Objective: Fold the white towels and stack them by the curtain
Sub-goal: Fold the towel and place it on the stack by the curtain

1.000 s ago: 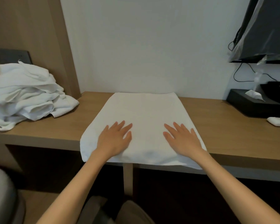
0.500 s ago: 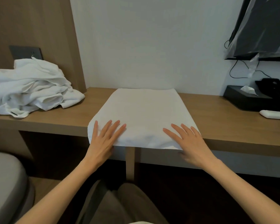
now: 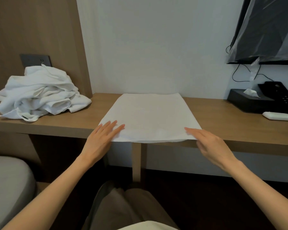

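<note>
A white towel point(image 3: 150, 117) lies flat and folded on the wooden desk point(image 3: 223, 127), its near edge at the desk's front edge. My left hand point(image 3: 101, 141) has straight fingers whose tips rest on the towel's near left corner. My right hand point(image 3: 212, 146) is flat too, its fingertips touching the near right corner. A heap of crumpled white towels point(image 3: 38, 95) sits on the desk at the far left, by the wood wall panel.
A black tissue box point(image 3: 249, 101), a black phone point(image 3: 281, 97) and a white remote point(image 3: 279, 116) stand at the desk's right end under a wall screen wrapped in plastic point(image 3: 269, 29). A grey seat point(image 3: 7, 185) is at lower left. My legs are under the desk.
Both hands have slid back along the towel from its middle to its near corners. The towel's overhanging near edge now lies on the desk's front edge.
</note>
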Demonstrator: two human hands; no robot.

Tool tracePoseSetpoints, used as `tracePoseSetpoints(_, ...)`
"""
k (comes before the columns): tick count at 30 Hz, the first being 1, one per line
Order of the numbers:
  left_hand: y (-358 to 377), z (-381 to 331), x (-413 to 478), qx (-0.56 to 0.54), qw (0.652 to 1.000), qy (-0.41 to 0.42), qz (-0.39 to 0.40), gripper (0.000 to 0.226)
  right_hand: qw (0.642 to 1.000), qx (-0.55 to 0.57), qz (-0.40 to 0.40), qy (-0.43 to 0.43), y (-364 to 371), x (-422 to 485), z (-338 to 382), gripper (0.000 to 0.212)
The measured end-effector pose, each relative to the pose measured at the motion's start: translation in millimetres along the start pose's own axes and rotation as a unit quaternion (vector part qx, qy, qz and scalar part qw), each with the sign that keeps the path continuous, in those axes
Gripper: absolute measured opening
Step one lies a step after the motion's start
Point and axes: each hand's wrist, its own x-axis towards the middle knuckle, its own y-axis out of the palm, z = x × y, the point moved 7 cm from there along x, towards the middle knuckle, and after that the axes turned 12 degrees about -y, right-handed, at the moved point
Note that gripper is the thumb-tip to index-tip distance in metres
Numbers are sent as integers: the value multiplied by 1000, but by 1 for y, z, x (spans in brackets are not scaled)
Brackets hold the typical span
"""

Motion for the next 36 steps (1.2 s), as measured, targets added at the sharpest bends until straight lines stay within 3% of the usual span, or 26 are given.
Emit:
tracePoseSetpoints(5,-14,36,2,-142,986,-90,-16,51,984,90,-130,81,-16,-1,-24,35)
tracePoseSetpoints(9,-24,63,20,-322,931,-175,-9,26,959,118,-212,143,-17,9,-37,25)
tracePoseSetpoints(13,-39,111,20,-404,866,-285,-77,27,896,150,-315,273,-19,-5,-65,27)
tracePoseSetpoints(16,-34,109,15,-384,880,-278,-30,24,899,143,-312,273,-23,0,-75,24)
tracePoseSetpoints(19,-28,69,10,-422,870,-256,-3,18,896,138,-317,279,-22,6,-76,17)
tracePoseSetpoints(21,-25,33,2,-402,894,-198,9,19,890,144,-320,290,-19,7,-76,14)
tracePoseSetpoints(24,-25,-27,-16,-280,960,-19,7,56,882,155,-325,303,-16,9,-77,14)
tracePoseSetpoints(26,-21,-53,-19,-160,985,64,-21,75,879,157,-328,308,-16,10,-75,17)
tracePoseSetpoints(29,-22,-53,-7,-114,991,14,-64,77,871,164,-332,322,-16,11,-74,19)
tracePoseSetpoints(34,-33,-19,-1,-254,966,6,-50,36,864,170,-328,342,-14,8,-76,21)
tracePoseSetpoints(36,-36,-4,7,-346,936,-57,-35,29,859,176,-334,345,-13,7,-74,22)
